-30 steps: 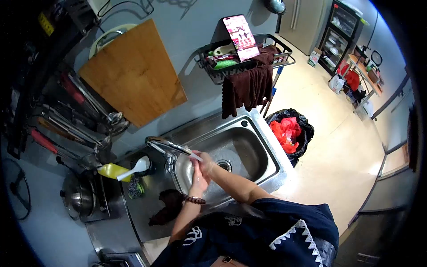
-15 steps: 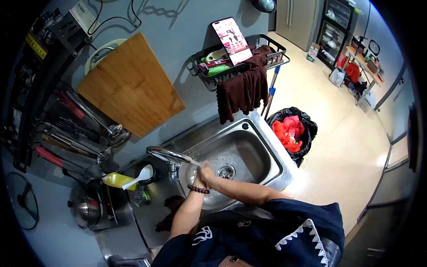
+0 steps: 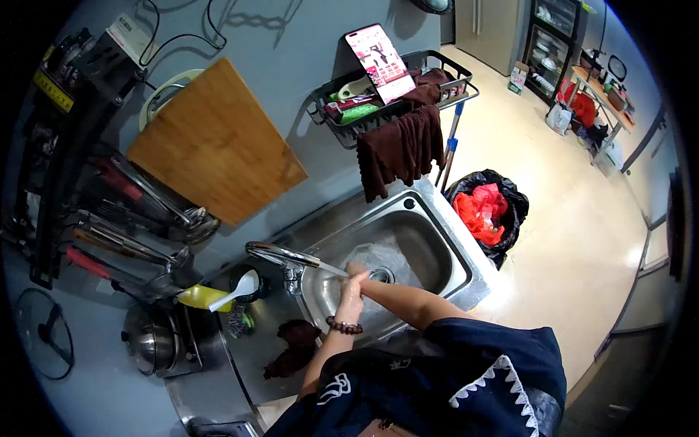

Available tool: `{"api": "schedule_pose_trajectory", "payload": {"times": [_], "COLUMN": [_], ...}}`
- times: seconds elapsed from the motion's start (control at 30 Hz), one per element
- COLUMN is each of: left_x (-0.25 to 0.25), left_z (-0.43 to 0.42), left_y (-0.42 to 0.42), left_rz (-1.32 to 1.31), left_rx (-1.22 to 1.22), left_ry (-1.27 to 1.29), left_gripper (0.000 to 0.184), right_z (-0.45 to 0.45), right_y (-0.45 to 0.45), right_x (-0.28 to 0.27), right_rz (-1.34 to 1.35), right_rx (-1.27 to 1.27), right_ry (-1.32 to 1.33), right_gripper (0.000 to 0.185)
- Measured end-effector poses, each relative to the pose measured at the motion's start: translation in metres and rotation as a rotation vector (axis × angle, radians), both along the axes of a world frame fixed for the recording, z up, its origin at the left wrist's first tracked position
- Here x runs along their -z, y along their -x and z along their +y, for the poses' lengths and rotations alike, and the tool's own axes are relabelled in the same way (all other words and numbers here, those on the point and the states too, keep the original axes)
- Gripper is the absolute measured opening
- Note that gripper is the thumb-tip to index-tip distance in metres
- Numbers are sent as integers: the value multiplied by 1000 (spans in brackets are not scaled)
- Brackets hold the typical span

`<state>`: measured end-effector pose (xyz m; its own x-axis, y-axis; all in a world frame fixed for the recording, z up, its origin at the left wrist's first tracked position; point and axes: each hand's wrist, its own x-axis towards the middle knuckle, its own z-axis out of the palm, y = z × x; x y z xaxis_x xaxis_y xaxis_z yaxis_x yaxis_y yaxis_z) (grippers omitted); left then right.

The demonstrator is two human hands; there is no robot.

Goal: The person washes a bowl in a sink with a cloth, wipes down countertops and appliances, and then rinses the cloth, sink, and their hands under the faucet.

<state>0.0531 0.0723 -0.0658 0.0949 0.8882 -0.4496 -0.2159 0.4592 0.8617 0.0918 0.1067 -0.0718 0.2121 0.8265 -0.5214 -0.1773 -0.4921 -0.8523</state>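
Both of my hands are pressed together over the sink [image 3: 444, 244], at the end of the curved metal faucet [image 3: 291, 256]. My left hand [image 3: 351, 288], with a dark bead bracelet [image 3: 344, 325] on its wrist, reaches in from below. Crossing from the right, my right hand [image 3: 358, 274] overlaps it. The fingers are small and hide one another, so I cannot make out their pose or anything between them. Water spreads over the basin floor beside the hands, partly around the drain [image 3: 381, 275].
Left of the faucet are a white-handled spoon [image 3: 234, 290], a yellow bottle [image 3: 200, 297], a scrubber [image 3: 239, 320] and a dark cloth [image 3: 293, 348]. A rack [image 3: 342, 131] above holds a phone [image 3: 380, 64] and a brown towel [image 3: 400, 149]. A trash bin [image 3: 510, 233] stands right.
My joined hands have shifted slightly right, toward the drain, and stay together. Water now splashes more widely in the basin. The whole view has moved a little.
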Motion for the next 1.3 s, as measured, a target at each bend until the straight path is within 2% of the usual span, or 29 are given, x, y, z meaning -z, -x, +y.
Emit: {"api": "schedule_pose_trajectory", "payload": {"times": [0.07, 0.13, 0.17, 0.2, 0.27, 0.3, 0.33, 0.37, 0.4, 0.47, 0.5, 0.53, 0.6, 0.63, 0.67, 0.73, 0.77, 0.8, 0.9, 0.93, 1.0, 1.03, 1.1, 1.13, 1.2, 1.27, 1.3], "left_x": [10, 7, -11, -11, -5, 0, 5, 11, 17, 31, 37, 41, 44, 41, 34, 16, 4, -2, 0, 8, 19, 16, -20, -44, -16, 59, 77], "left_z": [6, 23, 17, 22, 38, 44, 48, 48, 48, 43, 42, 41, 45, 45, 43, 33, 27, 25, 32, 37, 42, 40, 28, 18, 32, 45, 49], "left_y": [6, 18, 14, 20, 43, 44, 45, 46, 47, 50, 52, 54, 57, 51, 42, 16, 4, -4, -1, 10, 25, 25, 8, -2, 8, 21, 22], "left_rz": [57, -207, -229, -237, -36, -37, -115, -194, -197, -230, -245, -256, -277, -293, -311, -334, -345, -359, -450, -511, -633, -671, -592, -517, -515, -657, -721], "left_rx": [-65, -48, -276, -279, 139, 140, 192, 241, 244, 190, 165, 140, 87, 58, 37, 10, 4, -1, 7, 21, 78, 107, 86, 63, 16, -129, -199], "left_ry": [-75, 116, 25, 23, 269, 262, 324, 392, 391, 374, 363, 352, 322, 302, 292, 262, 244, 231, 247, 262, 270, 265, 256, 251, 343, 108, -15], "left_gripper": [44, 62, 52, 52, 34, 34, 26, 18, 18, 16, 15, 14, 13, 15, 16, 19, 20, 22, 26, 28, 31, 33, 38, 42, 34, 33, 35], "right_z": [4, -1, -6, -12, -22, -24, -25, -28, -31, -37, -40, -38, -26, -22, -22, -20, -17, -13, -3, -2, -13, -19, 3, 0, -1, -14, -17], "right_y": [2, 13, 23, 24, 12, 4, -6, -11, -14, -18, -18, -17, -15, -11, -2, 20, 10, 2, -11, 4, 19, 4, -3, 8, 24, 28, 25], "right_x": [4, 6, 6, 7, 8, 8, 2, -43, -62, -83, -87, -81, -57, -31, -26, -20, -35, -37, -35, -11, -30, -54, -5, -5, -8, -5, -12], "right_rz": [-35, -273, -468, -636, -992, -1166, -1308, -1273, -1276, -1224, -1135, -1137, -679, -534, -531, -942, -666, -663, 114, -112, -607, -493, 164, 72, -128, -346, -357], "right_rx": [-56, -147, -208, -295, -556, -730, -874, -1226, -1226, -1417, -1270, -1264, -485, -256, -257, -6, -70, -71, 1, -176, -340, -347, -280, -243, -166, -92, -59], "right_ry": [1, -101, -191, -298, -611, -755, -913, -665, -662, -626, -604, -602, -205, -260, -262, -225, -144, -139, -4, -103, -66, -124, 61, 5, -116, -215, -242], "right_gripper": [23, 23, 23, 23, 22, 22, 22, 18, 18, 16, 16, 16, 20, 31, 31, 43, 49, 49, 48, 45, 42, 42, 41, 40, 40, 40, 40]}}
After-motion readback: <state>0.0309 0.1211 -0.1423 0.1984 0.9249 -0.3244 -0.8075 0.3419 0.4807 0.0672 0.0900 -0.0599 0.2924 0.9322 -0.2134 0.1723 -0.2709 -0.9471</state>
